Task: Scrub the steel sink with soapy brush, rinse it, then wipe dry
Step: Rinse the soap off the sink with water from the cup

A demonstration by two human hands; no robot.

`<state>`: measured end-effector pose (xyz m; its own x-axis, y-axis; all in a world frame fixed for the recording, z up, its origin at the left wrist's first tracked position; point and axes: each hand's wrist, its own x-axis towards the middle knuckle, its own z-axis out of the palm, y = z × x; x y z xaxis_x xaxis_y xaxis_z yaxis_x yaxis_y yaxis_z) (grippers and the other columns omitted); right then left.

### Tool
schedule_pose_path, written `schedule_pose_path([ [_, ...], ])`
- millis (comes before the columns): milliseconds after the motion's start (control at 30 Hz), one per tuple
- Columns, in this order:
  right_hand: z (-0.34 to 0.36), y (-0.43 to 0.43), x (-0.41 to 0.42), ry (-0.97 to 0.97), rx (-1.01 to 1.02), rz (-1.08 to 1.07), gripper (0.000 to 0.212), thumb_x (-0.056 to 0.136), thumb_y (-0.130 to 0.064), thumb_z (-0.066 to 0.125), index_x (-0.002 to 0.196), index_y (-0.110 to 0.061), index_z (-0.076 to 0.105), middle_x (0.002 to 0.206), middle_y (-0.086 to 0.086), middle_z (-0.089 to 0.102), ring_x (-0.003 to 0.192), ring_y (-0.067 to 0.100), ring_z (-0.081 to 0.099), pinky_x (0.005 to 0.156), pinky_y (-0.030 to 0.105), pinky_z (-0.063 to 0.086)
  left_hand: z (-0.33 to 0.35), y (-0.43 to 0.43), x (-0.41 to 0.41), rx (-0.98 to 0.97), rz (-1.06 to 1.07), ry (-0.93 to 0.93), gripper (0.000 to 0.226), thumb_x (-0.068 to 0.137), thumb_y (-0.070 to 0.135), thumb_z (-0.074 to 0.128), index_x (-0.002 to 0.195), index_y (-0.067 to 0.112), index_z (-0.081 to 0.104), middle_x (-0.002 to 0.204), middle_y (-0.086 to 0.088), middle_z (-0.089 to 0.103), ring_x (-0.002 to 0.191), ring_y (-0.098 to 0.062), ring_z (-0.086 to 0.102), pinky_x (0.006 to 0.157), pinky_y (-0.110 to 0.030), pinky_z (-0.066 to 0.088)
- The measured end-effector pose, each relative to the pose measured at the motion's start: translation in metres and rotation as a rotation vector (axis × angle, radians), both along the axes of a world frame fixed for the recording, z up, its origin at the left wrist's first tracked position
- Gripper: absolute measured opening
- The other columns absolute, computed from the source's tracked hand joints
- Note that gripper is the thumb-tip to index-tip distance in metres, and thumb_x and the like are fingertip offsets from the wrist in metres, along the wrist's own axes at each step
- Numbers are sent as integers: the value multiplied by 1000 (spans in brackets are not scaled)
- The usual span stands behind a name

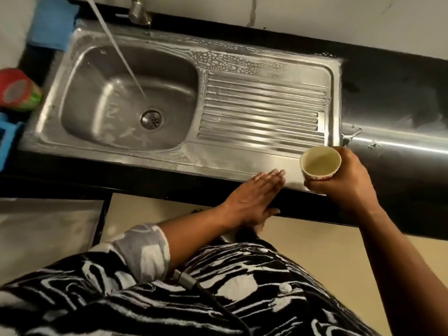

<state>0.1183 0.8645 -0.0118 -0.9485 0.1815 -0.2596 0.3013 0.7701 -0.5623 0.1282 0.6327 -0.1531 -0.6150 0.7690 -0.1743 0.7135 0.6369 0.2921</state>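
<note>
Steel sink (218, 161) looks rigid and soap-slick under your flat, straight-fingered left hand (244, 197); your right hand (346, 180) grips a light cup (320, 163) round its wall.

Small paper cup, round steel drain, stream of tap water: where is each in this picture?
Small paper cup (320, 164): head view, its inside.
Round steel drain (151, 120): head view, its perforated centre.
Stream of tap water (120, 54): head view, midway down.

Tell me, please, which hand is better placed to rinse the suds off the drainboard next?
Right, probably. The right hand grips the cup of water beside the drainboard; the left hand lies flat and empty on the front rim of the sink.
</note>
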Motion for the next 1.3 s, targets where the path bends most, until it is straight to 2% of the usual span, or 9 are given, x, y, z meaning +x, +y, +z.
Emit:
schedule_pose_path([
  [233,-17,-76,-19,17,224,425,96,55,-43,94,135,-18,48,125,8,58,106,32,59,78,38,50,3,-91,-9,-63,346,-9,85,108,62,21,169,6,0,177,-14,-5,164,-26,-5,132,-47,8],
  [400,-26,-151,-37,22,354,597,98,54,-57,88,133,-21,44,127,3,56,113,30,56,81,45,56,7,-152,-21,-90,636,-40,86,108,62,18,168,4,1,177,-16,-3,164,-27,-4,133,-46,6],
  [633,-32,-229,-64,5,309,532,101,53,-70,82,132,-19,46,126,3,57,115,30,57,89,43,55,6,-188,-41,-84,702,-45,83,105,52,25,167,2,4,176,-18,1,164,-29,1,133,-48,12],
  [733,-33,-235,-69,-7,197,457,111,44,-83,71,131,-17,49,123,5,59,113,29,59,92,40,52,7,-191,-44,-66,714,-87,84,105,55,19,167,3,-4,176,-16,-9,164,-28,-8,133,-45,3],
  [800,-34,-228,-69,6,125,399,108,41,-73,77,129,-15,52,121,7,61,111,30,60,89,37,50,6,-197,-49,-67,736,-80,83,107,57,14,167,2,-4,175,-16,-11,163,-28,-11,133,-44,-1],
  [900,-32,-208,-62,19,75,295,95,49,-44,94,129,-13,54,122,10,64,110,32,62,85,35,48,5,-218,-63,-46,802,-86,79,111,54,21,167,0,5,176,-19,-1,164,-29,-3,133,-43,-1],
  [967,-30,-189,-53,29,69,244,93,52,-37,97,131,-13,55,122,11,65,109,32,62,83,35,49,5,-233,-71,-44,834,-87,79,111,54,23,167,-1,8,175,-21,4,164,-30,1,132,-42,0],
  [1100,-24,-142,-35,36,78,122,89,54,-33,100,128,-14,56,117,9,66,101,30,63,78,36,48,17,-227,-78,2,738,-55,81,111,56,24,166,-1,10,175,-21,4,164,-32,1,132,-42,-1],
  [1300,-15,-79,-26,-38,147,1,89,53,-30,100,128,-17,56,118,8,65,99,27,62,80,39,51,32,-105,-71,29,281,-133,86,109,61,27,168,5,-1,175,-16,-8,164,-29,-5,133,-46,4],
])
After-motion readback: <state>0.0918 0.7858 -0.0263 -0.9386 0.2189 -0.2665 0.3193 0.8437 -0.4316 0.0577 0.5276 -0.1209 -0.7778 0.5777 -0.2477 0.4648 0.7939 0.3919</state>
